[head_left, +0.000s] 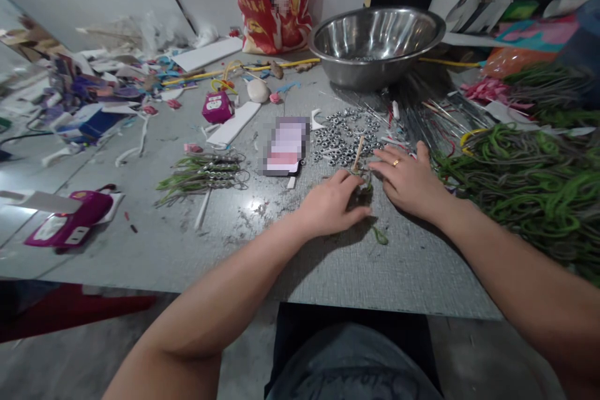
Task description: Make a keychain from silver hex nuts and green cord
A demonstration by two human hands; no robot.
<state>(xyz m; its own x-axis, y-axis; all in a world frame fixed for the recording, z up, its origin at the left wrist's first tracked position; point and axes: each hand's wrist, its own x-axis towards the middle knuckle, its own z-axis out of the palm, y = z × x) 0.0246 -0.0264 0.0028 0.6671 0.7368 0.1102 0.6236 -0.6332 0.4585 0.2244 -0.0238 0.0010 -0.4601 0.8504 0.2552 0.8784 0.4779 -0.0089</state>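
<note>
On the grey textured table [328, 275], going left to right, a magenta plastic case [70, 222] lies near the left edge, then a bundle of green cords with metal rings [204, 174] lies with its long axis running left to right. Near the middle, the left hand [330, 203] rests palm down, fingers curled toward a small green cord piece [364, 184] between both hands; whether it pinches the piece cannot be told. A thin wooden stick [359, 153] stands there, tilted, its top pointing away from the person toward a heap of small silver rings [340, 137]. The right hand [407, 178], wearing a ring, lies flat, fingers touching the same spot. Beyond sits a steel bowl [377, 44]; at far right, a pile of green cords [525, 184].
</note>
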